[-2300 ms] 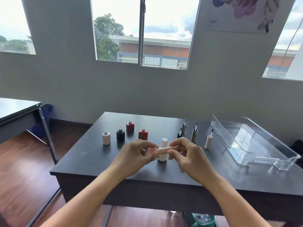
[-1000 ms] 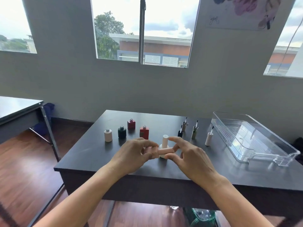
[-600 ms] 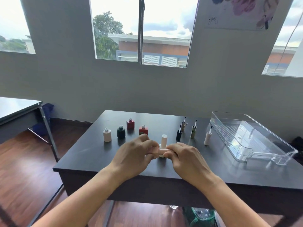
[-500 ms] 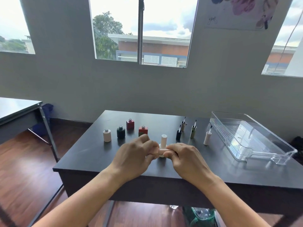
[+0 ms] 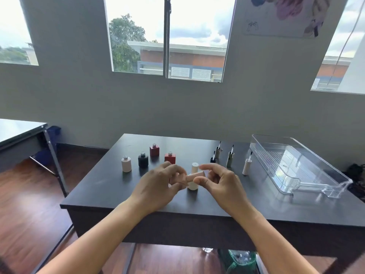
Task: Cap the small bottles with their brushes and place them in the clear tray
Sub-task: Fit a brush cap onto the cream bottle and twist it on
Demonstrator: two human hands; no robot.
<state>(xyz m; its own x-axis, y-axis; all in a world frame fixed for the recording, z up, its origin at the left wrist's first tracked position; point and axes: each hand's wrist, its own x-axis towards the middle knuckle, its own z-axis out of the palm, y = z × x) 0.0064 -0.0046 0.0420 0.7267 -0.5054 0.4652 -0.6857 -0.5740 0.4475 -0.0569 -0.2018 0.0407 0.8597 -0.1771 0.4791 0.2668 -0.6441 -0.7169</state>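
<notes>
Head view: both hands meet over the near-middle of the dark tabletop (image 5: 110,186). Left hand (image 5: 156,186) has its fingers (image 5: 173,172) curled round a pink bottle (image 5: 180,177) lying sideways; most of the bottle is hidden in the grip. Its cap (image 5: 195,177) sticks out to the right, toward the right hand (image 5: 221,180). Right thumb tip touches the cap's end from below; index & other fingers (image 5: 209,167) are arched open above it, apart from the cap, so not a full pinch on that side.

Just behind the fingers, a cream bottle w/ cap (image 5: 194,176) stands upright on the tabletop, partly hidden by the pink one.

Beyond the left fingers, 4 uncapped bottles stand upright: beige (image 5: 126,164) furthest left, black (image 5: 143,160) next, then dark red (image 5: 154,150) further back, and red (image 5: 170,157) just past the left fingertips.

Beyond the right fingers, brush caps stand w/ brushes pointing up: a dark one (image 5: 213,159), a metal one (image 5: 217,152) behind it, an olive one (image 5: 230,159), and a white one (image 5: 246,166) furthest right.

Well to the right of the right hand, the clear tray (image 5: 335,175) sits on the tabletop, nothing in it, handle end toward the near edge. White brush cap is near the tray's left wall but apart from it.
</notes>
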